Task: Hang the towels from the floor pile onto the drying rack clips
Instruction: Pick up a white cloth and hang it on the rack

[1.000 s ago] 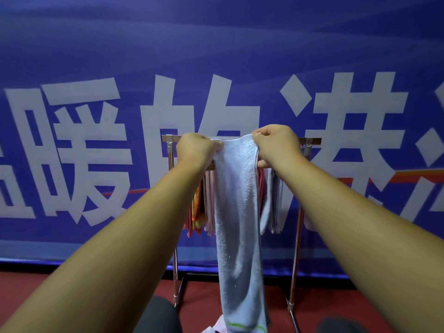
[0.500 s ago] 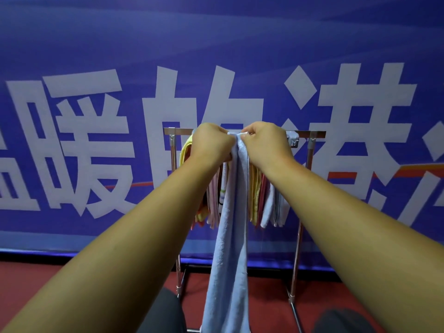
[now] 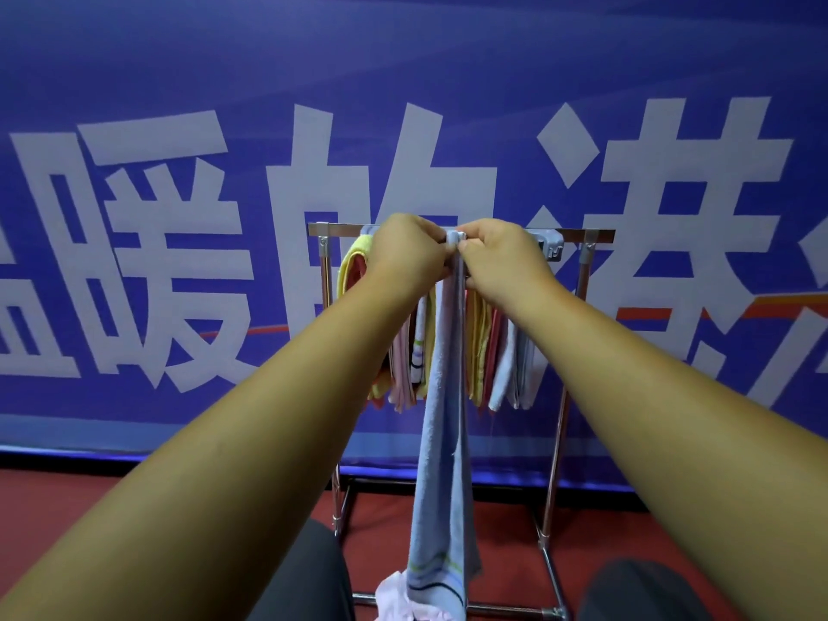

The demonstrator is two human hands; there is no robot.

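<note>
A chrome tube drying rack (image 3: 578, 236) stands on a dark red floor (image 3: 112, 499), in front of a blue fabric banner (image 3: 179, 60) printed with large white Chinese characters. The characters 暖, 的 and 港 read whole; those at the banner's left and right edges are cut off.

At the middle of the rack's top bar, the left hand (image 3: 405, 253) and the right hand (image 3: 502, 257) sit close together. Both have their fingers curled and pinch the gathered top of a long light blue terry towel (image 3: 441, 396). From the bar, this towel hangs straight down the front of the rack. Its striped lower hem reaches the rack's base, where a crumpled pale pink cloth (image 3: 394, 596) lies.

A yellow towel (image 3: 354, 262) and other folded pink, white and yellow towels hang from the bar on either side of the hands. A grey plastic clip (image 3: 550, 248) shows on the bar, just right of the right hand.
</note>
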